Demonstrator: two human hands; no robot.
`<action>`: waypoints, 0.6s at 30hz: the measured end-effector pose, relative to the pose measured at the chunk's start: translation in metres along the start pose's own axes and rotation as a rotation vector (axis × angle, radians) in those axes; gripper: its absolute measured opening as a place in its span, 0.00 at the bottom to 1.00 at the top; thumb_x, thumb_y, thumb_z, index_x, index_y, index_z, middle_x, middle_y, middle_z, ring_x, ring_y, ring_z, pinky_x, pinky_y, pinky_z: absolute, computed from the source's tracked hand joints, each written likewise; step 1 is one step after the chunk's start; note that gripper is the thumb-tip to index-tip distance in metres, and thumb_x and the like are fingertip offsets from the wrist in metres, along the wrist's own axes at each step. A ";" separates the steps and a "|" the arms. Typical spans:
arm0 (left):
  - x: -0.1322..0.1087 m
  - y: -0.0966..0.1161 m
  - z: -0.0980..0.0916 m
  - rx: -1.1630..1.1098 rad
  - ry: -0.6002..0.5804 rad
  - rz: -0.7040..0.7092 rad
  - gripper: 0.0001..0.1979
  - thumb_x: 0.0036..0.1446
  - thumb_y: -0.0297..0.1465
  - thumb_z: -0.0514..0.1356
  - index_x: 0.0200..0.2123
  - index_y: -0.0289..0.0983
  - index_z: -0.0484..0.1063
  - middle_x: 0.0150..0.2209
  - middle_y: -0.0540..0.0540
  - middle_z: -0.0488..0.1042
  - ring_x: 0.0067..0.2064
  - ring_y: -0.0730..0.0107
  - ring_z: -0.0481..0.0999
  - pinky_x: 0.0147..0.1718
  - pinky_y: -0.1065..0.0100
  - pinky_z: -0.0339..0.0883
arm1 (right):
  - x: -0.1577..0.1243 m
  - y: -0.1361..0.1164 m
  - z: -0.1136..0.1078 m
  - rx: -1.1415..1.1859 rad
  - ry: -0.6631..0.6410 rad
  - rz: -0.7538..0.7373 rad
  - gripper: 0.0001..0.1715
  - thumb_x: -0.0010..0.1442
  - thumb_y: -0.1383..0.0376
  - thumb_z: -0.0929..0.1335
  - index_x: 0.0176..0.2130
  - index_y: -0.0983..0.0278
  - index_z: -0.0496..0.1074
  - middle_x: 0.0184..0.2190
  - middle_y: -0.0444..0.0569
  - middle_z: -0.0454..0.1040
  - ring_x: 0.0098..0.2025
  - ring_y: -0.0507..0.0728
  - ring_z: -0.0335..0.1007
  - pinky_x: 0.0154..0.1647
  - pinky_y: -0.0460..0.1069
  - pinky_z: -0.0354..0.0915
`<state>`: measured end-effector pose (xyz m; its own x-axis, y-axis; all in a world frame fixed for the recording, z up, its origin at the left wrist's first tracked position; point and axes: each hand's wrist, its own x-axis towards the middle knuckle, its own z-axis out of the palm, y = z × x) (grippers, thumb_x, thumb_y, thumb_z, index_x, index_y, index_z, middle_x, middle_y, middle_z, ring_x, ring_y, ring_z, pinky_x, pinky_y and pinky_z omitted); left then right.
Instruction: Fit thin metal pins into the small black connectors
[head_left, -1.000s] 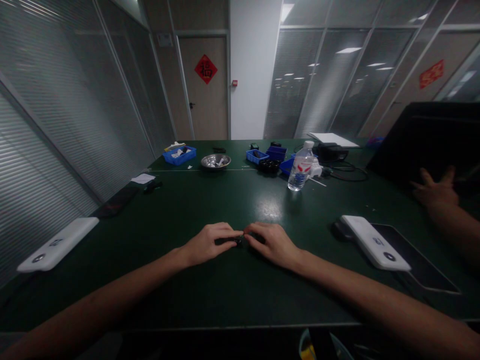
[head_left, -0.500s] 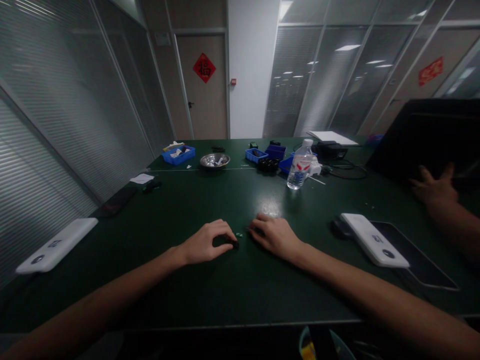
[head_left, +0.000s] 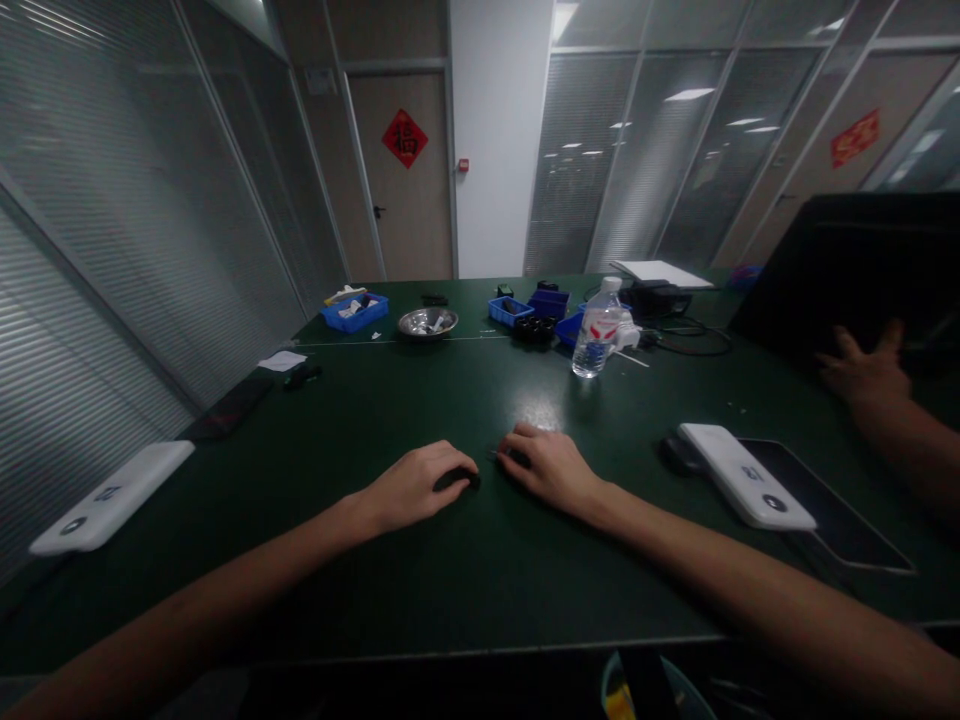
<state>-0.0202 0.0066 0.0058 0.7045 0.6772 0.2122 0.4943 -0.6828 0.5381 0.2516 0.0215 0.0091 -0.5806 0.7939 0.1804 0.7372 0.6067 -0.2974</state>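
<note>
My left hand (head_left: pixel 420 488) rests low over the dark green table (head_left: pixel 360 590), its fingers closed round a small black object (head_left: pixel 474 480) whose kind I cannot make out. Just to the right, my right hand (head_left: pixel 551 468) lies on the tabletop with its fingers curled in. A thin metallic tip (head_left: pixel 493 455) sticks out from its fingertips towards the left hand; the rest of that thing is hidden in the grip. Only a small gap separates the two hands.
A water bottle (head_left: pixel 598 330) stands beyond my right hand. Farther back are a metal bowl (head_left: pixel 427 335), a blue tray (head_left: pixel 352 318) and several blue bins (head_left: pixel 512 318). White devices (head_left: pixel 750 485) lie either side. At right, another person's hand (head_left: pixel 870 370) touches a black screen (head_left: pixel 885 270).
My left fingers have moved slightly up and right, closing over the spot where a small greenish piece lay. That piece no longer shows. My right hand stays almost in place.
</note>
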 end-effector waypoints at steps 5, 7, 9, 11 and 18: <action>-0.014 -0.035 -0.033 -0.016 -0.009 -0.202 0.18 0.67 0.34 0.59 0.59 0.45 0.72 0.55 0.46 0.75 0.52 0.62 0.76 0.50 0.62 0.71 | 0.000 -0.001 -0.003 0.011 -0.033 0.012 0.15 0.73 0.59 0.64 0.49 0.61 0.77 0.43 0.50 0.74 0.36 0.54 0.71 0.35 0.47 0.62; -0.027 -0.065 -0.053 0.029 0.004 -0.308 0.20 0.67 0.37 0.58 0.60 0.45 0.72 0.56 0.45 0.75 0.47 0.63 0.77 0.44 0.64 0.72 | 0.000 -0.001 -0.004 0.018 -0.030 0.009 0.15 0.73 0.58 0.64 0.50 0.61 0.77 0.43 0.50 0.74 0.37 0.54 0.71 0.36 0.47 0.63; -0.044 -0.101 -0.077 0.095 0.043 -0.391 0.21 0.67 0.41 0.57 0.59 0.43 0.73 0.57 0.43 0.75 0.42 0.64 0.77 0.40 0.65 0.72 | -0.001 -0.001 -0.004 0.015 -0.026 0.013 0.15 0.73 0.58 0.64 0.50 0.61 0.77 0.44 0.50 0.74 0.37 0.54 0.72 0.36 0.47 0.63; -0.065 -0.140 -0.102 0.157 0.121 -0.464 0.22 0.65 0.43 0.57 0.57 0.41 0.75 0.56 0.42 0.75 0.43 0.61 0.77 0.42 0.63 0.72 | -0.001 -0.001 -0.004 0.015 -0.026 0.018 0.15 0.73 0.58 0.64 0.49 0.61 0.77 0.44 0.50 0.74 0.37 0.54 0.72 0.36 0.47 0.63; -0.138 -0.225 -0.165 0.226 0.258 -0.749 0.27 0.59 0.51 0.62 0.55 0.41 0.78 0.57 0.43 0.78 0.52 0.54 0.79 0.52 0.57 0.72 | -0.001 0.001 0.000 0.024 -0.013 0.008 0.14 0.73 0.59 0.64 0.49 0.61 0.77 0.44 0.50 0.74 0.38 0.54 0.72 0.37 0.48 0.64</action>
<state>-0.3126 0.1121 -0.0104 0.0219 0.9981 0.0574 0.8966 -0.0450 0.4405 0.2527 0.0215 0.0091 -0.5791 0.7982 0.1658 0.7334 0.5989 -0.3216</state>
